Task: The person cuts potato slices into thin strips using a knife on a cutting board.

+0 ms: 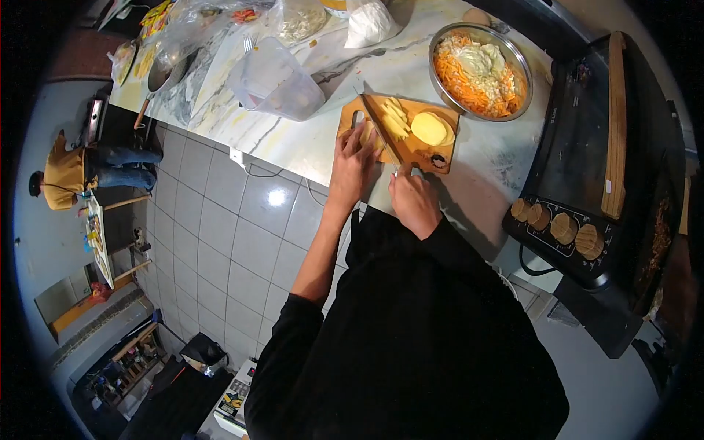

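The knife [375, 125] is clamped by the right hand [415, 199], its blade angled forward and leftward from that grip over the wooden cutting board [414, 149]. Just left of the blade, the left hand [355, 163] is set down, fingers bent over pale yellow food; whether any is pinched cannot be seen. Ahead of the right-hand grip, cut yellow strips [396, 117] are lined beside the blade, with round yellow slices [429, 129] laid to their right. Farther ahead and right, orange shreds are held in a metal bowl [446, 104]; ahead and left, a clear plastic container [293, 99] is seen. Well right, a black griddle [576, 125] is placed.
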